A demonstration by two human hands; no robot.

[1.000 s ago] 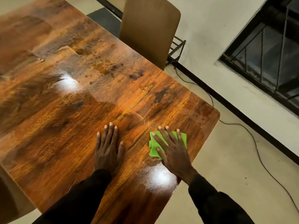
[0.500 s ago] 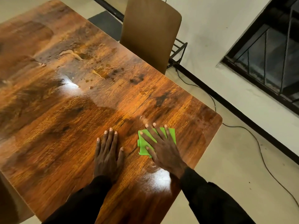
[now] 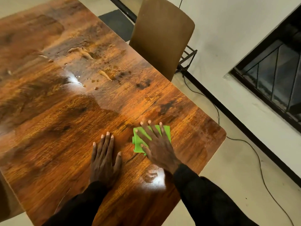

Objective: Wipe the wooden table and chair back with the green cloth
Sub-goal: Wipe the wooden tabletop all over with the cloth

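Note:
A glossy wooden table (image 3: 48, 128) fills the left and centre of the head view. My right hand (image 3: 158, 147) lies flat with spread fingers on a folded green cloth (image 3: 138, 144), pressing it onto the table near the right corner. My left hand (image 3: 104, 159) rests flat on the bare wood just left of the cloth, fingers straight. A brown chair back (image 3: 162, 35) stands against the table's far right edge. Wet streaks and droplets (image 3: 84, 54) show on the far part of the tabletop.
The table's rounded right corner (image 3: 223, 136) is close to the cloth. A black cable (image 3: 254, 154) runs over the pale floor beside a black baseboard. A dark barred window (image 3: 276, 75) is at right, a dark mat (image 3: 117, 23) beyond the table.
My right hand slid the green cloth leftward toward my left hand, then a little away from me. My left hand stayed in place.

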